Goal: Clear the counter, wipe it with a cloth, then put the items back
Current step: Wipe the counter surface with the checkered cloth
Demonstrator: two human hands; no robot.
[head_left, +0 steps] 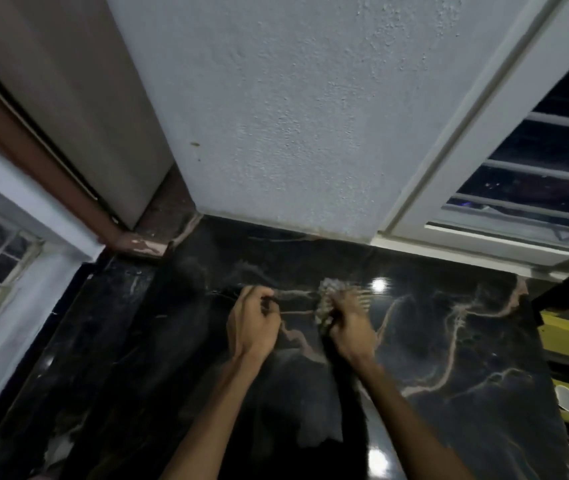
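Hands meet over the black veined stone counter (449,341): your right hand (347,329) grips a pale crumpled cloth (328,299), your left hand (252,323) pinches a dark thin thing I cannot identify.

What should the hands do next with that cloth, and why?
Probably spread it flat and start wiping. Both the left hand and the right hand grip the dark cloth, which hangs bunched between them. The black counter looks bare, so it seems ready.

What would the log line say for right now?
left hand: closed on dark cloth | right hand: gripping pale scrubby cloth | black marble counter: being wiped
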